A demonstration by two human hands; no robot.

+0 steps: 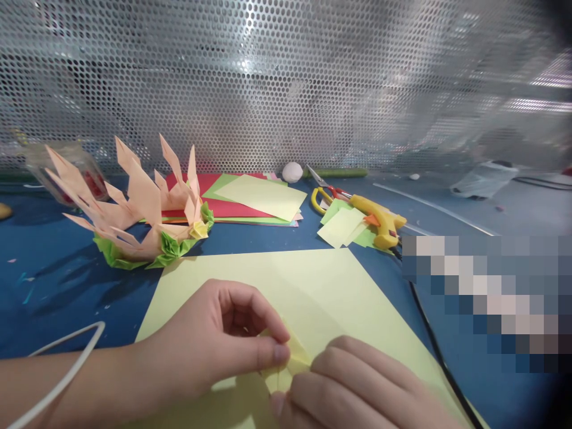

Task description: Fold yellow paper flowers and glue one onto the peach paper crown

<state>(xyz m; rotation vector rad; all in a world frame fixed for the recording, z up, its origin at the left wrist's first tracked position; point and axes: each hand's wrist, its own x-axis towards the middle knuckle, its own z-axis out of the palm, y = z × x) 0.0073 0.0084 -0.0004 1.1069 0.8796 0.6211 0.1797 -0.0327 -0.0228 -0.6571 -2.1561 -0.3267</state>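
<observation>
My left hand (214, 342) and my right hand (353, 387) meet low in the middle of the view, both closed in a pinch on a small folded yellow paper piece (290, 364). They work just above a large pale yellow sheet (313, 286) that lies flat on the blue table (67, 286). Most of the small piece is hidden by my fingers.
A peach and green folded paper lotus (143, 208) stands at the left. Behind lie a stack of coloured paper (250, 199), a white ball (292, 172), scissors (326, 193), a yellow glue gun (379, 220) with a black cord (438, 351), small yellow squares (342, 226), and a perforated metal screen (286, 77).
</observation>
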